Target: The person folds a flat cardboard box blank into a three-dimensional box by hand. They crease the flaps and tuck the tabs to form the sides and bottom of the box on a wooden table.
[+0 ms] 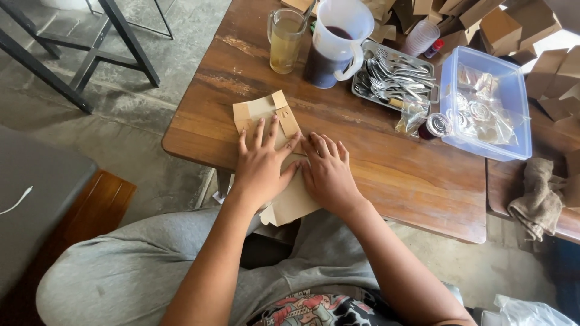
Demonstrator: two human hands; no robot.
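- My left hand [261, 166] lies flat, fingers spread, pressing on a flat brown cardboard box blank [273, 121].
- My right hand [328, 172] lies flat just beside it, pressing on the same blank.
- The blank sits left of centre, overhanging the wooden surface's [393, 169] near edge.
- Toward the upper middle stand a glass of yellowish drink [284, 41] and a jug of dark liquid [334, 42].

Flat brown cardboard box blank [266, 115], unfolded, flaps spread; lies on the wooden table's near left edge; its near end overhangs the edge.
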